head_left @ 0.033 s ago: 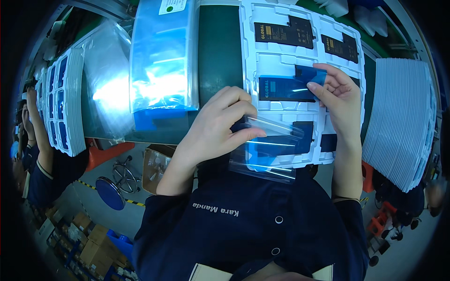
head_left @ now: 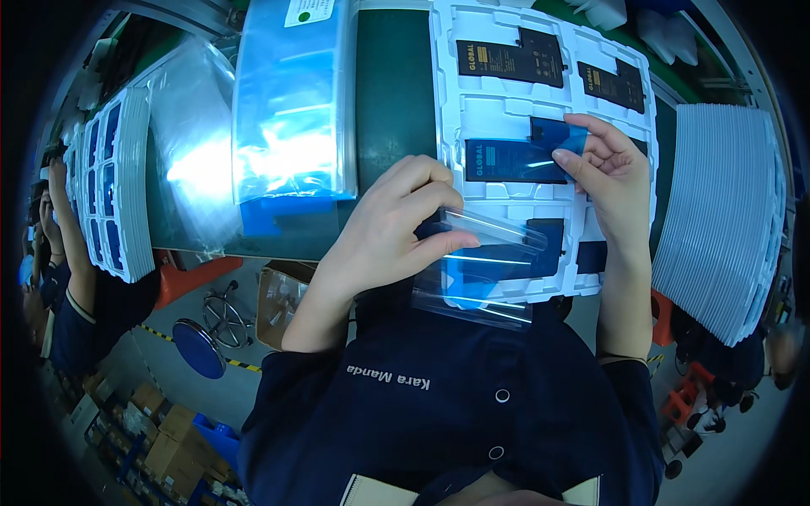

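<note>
In front of me lies a white moulded tray (head_left: 498, 110) with several flat black phone batteries, one of them a far-row battery (head_left: 515, 61). My right hand (head_left: 612, 173) pinches the right end of a blue translucent film (head_left: 574, 135) between thumb and forefinger. That film covers the middle battery (head_left: 506, 160) in its pocket. Lower left, my left hand (head_left: 396, 219) is closed with thumb and forefinger on a curled clear plastic film (head_left: 498, 228). The clear film hangs over the near battery (head_left: 544, 253) and the tray's near edge. The palm side of my left hand is hidden.
Left of the tray lie a stack of blue film sheets (head_left: 295, 110) in clear plastic and some clear bags (head_left: 194, 143). Tall stacks of white trays (head_left: 717, 211) stand at right and left. A co-worker's arm (head_left: 76, 244) shows far left. A round stool (head_left: 198, 347) stands below.
</note>
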`<act>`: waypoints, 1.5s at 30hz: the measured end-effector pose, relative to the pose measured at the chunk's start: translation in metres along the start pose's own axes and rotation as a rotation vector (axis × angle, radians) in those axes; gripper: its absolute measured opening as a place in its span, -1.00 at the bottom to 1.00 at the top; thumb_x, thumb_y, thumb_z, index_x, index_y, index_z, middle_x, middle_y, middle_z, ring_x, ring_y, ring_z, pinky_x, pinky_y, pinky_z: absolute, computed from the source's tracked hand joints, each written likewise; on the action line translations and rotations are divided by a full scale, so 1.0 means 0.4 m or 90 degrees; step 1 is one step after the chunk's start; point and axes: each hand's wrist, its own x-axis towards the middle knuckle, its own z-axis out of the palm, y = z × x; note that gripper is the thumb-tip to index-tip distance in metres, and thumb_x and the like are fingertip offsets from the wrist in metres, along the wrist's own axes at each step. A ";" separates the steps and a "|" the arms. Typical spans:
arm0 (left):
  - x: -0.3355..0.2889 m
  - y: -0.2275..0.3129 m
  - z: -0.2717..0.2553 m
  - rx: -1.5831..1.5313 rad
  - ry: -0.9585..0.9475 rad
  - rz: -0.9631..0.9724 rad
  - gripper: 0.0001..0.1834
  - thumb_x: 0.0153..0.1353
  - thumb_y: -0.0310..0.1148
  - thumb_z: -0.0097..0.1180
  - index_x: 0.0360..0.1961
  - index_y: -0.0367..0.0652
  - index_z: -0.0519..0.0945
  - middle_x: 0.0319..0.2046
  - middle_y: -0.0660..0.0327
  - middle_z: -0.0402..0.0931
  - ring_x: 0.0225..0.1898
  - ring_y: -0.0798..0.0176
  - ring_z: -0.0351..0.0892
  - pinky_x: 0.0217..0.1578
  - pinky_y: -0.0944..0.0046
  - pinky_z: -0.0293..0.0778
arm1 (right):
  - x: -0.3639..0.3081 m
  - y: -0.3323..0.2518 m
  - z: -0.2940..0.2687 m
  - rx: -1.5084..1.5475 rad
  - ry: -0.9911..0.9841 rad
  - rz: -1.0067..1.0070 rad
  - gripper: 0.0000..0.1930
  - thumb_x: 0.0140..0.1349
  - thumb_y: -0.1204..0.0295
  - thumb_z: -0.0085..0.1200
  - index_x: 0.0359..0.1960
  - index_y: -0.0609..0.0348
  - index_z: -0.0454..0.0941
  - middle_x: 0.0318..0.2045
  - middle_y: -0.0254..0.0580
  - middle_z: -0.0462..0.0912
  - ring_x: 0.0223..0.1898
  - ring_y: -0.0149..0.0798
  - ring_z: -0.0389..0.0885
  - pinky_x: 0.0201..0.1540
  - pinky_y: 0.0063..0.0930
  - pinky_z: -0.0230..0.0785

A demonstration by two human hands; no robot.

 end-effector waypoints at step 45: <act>0.005 0.142 0.006 -0.285 0.057 -0.379 -0.84 0.15 -0.49 0.22 -0.32 -0.27 0.47 -0.53 0.30 0.50 -0.52 0.52 0.47 -0.50 0.53 0.35 | -0.156 -0.009 0.072 0.318 -0.096 0.017 -0.78 0.16 0.66 0.14 -0.13 0.34 0.56 -0.29 -0.21 0.65 -0.31 -0.54 0.57 -0.26 -0.73 0.39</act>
